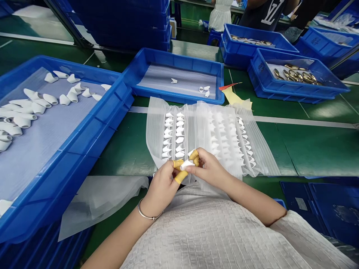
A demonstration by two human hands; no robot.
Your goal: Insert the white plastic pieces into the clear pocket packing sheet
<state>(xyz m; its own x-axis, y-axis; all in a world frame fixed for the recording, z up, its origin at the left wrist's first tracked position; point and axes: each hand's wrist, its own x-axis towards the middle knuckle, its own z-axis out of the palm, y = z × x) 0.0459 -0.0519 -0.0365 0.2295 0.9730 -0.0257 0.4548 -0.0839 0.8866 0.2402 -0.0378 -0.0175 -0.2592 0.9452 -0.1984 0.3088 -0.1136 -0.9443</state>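
Observation:
A small white hollow piece (185,164) with a slanted, pointed end is pinched between both my hands. My left hand (164,179), with yellow finger cots on its fingertips and a bangle at the wrist, is closed on one side of it. My right hand (206,167), also in yellow finger cots, grips the other side with the thumb. Another white bit (191,152) shows by the right index finger; whether it is held I cannot tell. Just beyond, translucent foam sheets (153,127) carry rows of similar white pieces (180,140), some covered by a sheet layer.
A blue tray (92,149) of loose white pieces stands at the left. Behind the sheets, another blue tray (179,98) holds several more. Blue bins (297,95) with shiny metal parts are at the right. Yellow paper (235,98) lies behind the sheets. People sit farther back.

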